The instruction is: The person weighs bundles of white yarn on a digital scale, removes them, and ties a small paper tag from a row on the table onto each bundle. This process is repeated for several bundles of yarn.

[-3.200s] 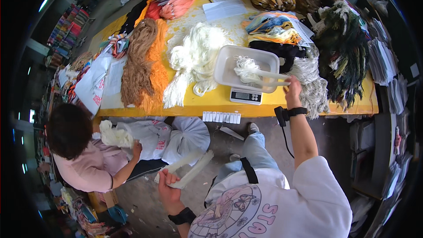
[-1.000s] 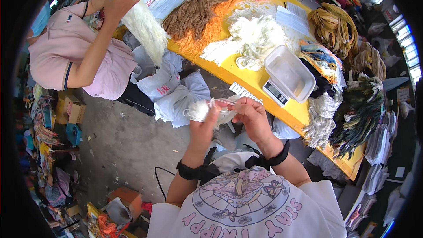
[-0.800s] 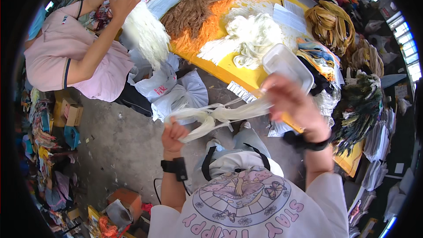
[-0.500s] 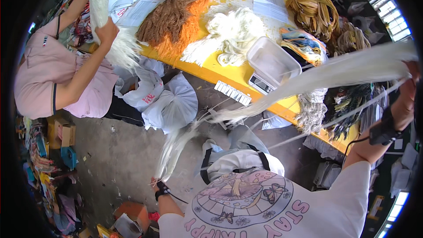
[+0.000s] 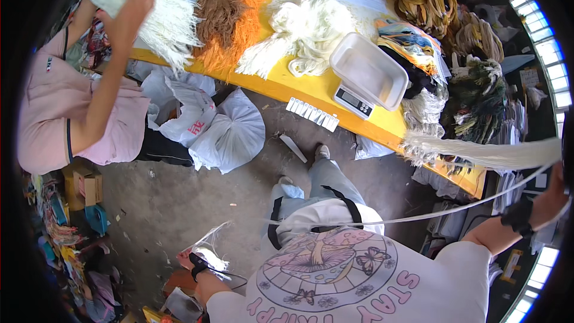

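Note:
Out at the right edge my right hand (image 5: 553,194) is closed round a long hank of off-white yarn (image 5: 490,151), held in the air level with the table's right end. A thin white strand (image 5: 418,220) runs from it leftward across the front of my shirt. Low on the left, my left hand (image 5: 186,256) appears closed on a small bunch of white yarn (image 5: 210,256), whose loose ends stick up and hang beside my wrist. Its fingers are partly hidden. Both wrists wear black bands.
On the yellow table (image 5: 281,87) lie white yarn (image 5: 311,30), brown yarn (image 5: 236,0), orange yarn (image 5: 239,30) and a scale (image 5: 354,103) bearing a clear plastic bin (image 5: 369,70). A co-worker (image 5: 66,104) at left holds a white bundle (image 5: 170,30). White sacks (image 5: 230,134) stand below.
The white yarn stretched between my hands has parted, leaving a small bunch at the left. My left hand moved down and left, my right hand lower. The co-worker's bundle has tilted.

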{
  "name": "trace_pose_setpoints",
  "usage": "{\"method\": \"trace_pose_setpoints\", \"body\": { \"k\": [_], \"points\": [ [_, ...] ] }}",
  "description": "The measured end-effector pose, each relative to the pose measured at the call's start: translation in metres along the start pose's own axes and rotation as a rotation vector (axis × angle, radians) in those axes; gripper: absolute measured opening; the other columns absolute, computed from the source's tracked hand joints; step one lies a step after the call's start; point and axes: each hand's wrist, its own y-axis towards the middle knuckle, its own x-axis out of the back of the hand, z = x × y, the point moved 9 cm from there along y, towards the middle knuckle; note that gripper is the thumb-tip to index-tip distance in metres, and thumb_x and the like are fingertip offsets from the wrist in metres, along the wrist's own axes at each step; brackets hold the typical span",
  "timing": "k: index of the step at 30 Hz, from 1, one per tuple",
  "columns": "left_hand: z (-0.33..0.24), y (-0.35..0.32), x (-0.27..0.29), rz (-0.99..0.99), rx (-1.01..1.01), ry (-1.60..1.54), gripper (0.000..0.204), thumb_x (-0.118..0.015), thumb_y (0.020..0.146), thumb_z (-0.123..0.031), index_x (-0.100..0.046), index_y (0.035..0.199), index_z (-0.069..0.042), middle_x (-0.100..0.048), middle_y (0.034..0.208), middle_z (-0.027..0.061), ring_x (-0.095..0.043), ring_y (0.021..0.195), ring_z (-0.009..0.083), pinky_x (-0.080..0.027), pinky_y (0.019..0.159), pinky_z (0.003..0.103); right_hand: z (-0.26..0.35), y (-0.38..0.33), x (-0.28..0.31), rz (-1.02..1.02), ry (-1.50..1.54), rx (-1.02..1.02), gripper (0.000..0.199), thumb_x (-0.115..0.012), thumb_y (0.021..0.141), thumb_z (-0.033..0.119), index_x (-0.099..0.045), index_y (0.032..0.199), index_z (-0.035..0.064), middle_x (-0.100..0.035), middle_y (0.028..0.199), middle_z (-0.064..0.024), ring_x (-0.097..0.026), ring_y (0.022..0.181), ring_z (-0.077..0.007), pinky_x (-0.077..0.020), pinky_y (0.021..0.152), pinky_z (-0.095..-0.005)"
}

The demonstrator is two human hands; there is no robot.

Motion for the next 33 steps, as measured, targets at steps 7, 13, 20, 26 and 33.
{"method": "trace_pose_setpoints", "body": {
  "k": [7, 13, 20, 26, 33],
  "points": [
    [-0.104, -0.023, 0.041, -0.330, -0.424, 1.299, 0.035, -0.051, 0.071, -0.033, -0.054, 0.095, -0.007, -0.056, 0.085, 0.0098, -0.054, 0.086, 0.0254, -0.044, 0.075, 0.034, -0.143, -0.054, 0.205, -0.649, -0.110, -0.152, 0.038, -0.050, 0.084, 0.015, -0.042, 0.118, 0.0011, -0.057, 0.097, -0.0025, -0.031, 0.048, 0.0017, -0.0254, 0.042, -0.0148],
    [-0.135, -0.052, -0.006, 0.436, -0.174, -0.213, 0.048, -0.034, 0.084, -0.050, -0.056, 0.103, -0.012, -0.050, 0.065, -0.0013, -0.050, 0.072, 0.0196, -0.037, 0.082, 0.040, -0.282, -0.112, 0.100, -0.324, -0.129, -0.611, 0.015, -0.050, 0.076, 0.013, -0.057, 0.086, 0.0039, -0.055, 0.075, -0.0011, -0.043, 0.046, -0.0055, -0.0329, 0.038, -0.0161],
    [-0.092, -0.111, -0.149, 0.659, 0.001, -0.307, 0.051, -0.046, 0.085, -0.031, -0.028, 0.128, -0.011, -0.035, 0.054, -0.0049, -0.045, 0.068, 0.0035, -0.028, 0.094, 0.031, -0.481, -0.145, -0.157, 0.162, 0.166, -1.030, 0.019, -0.058, 0.076, 0.015, -0.061, 0.089, 0.0019, -0.051, 0.063, 0.0006, -0.046, 0.051, -0.0057, -0.0452, 0.045, -0.0205],
    [-0.075, -0.222, -0.256, 0.366, 0.012, -0.419, 0.044, -0.042, 0.086, -0.036, -0.038, 0.124, -0.014, -0.029, 0.052, -0.0071, -0.039, 0.060, 0.0026, -0.030, 0.092, 0.033, -0.622, -0.163, -0.157, -0.410, 0.018, -1.123, 0.025, -0.062, 0.069, 0.016, -0.062, 0.089, 0.0022, -0.051, 0.062, 0.0000, -0.049, 0.054, -0.0088, -0.0487, 0.045, -0.0259],
    [-0.069, -0.251, -0.297, 1.028, 0.269, -0.536, 0.042, -0.038, 0.087, -0.040, -0.049, 0.115, -0.010, -0.029, 0.048, -0.0067, -0.032, 0.047, 0.0059, -0.037, 0.074, 0.031, -0.638, -0.159, -0.156, -0.435, -0.019, -1.143, 0.021, -0.065, 0.067, 0.016, -0.063, 0.082, 0.0030, -0.055, 0.066, -0.0019, -0.050, 0.052, -0.0106, -0.0472, 0.042, -0.0252]
  ]
}}
